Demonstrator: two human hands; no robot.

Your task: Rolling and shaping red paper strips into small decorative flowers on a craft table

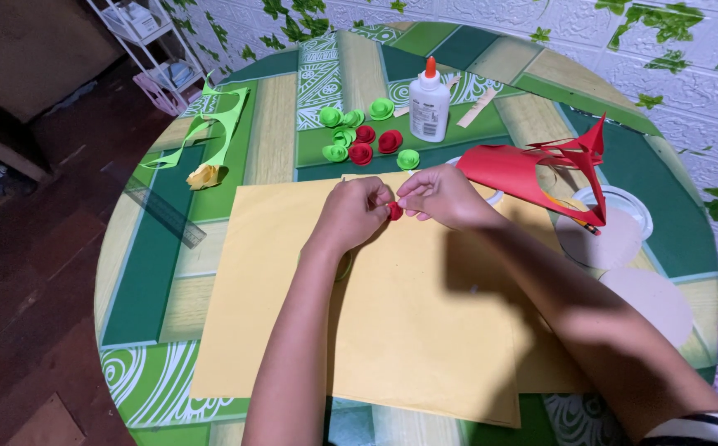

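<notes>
My left hand [350, 211] and my right hand [437, 194] meet over the top of a large yellow paper sheet [375, 330]. Both pinch a small rolled red paper rose [394, 211] between their fingertips. Behind them lie several finished green paper roses [336, 153] and red paper roses [389, 140] on the round table. A white glue bottle [430, 103] with an orange cap stands upright just beyond the roses.
A curled red paper scrap [532, 169] lies right of my hands, with a pencil [582, 221] and round cardboard discs [615, 239] beside it. Green paper offcuts [218, 128] and a clear ruler [165, 216] lie at the left. A white shelf rack [148, 41] stands beyond the table.
</notes>
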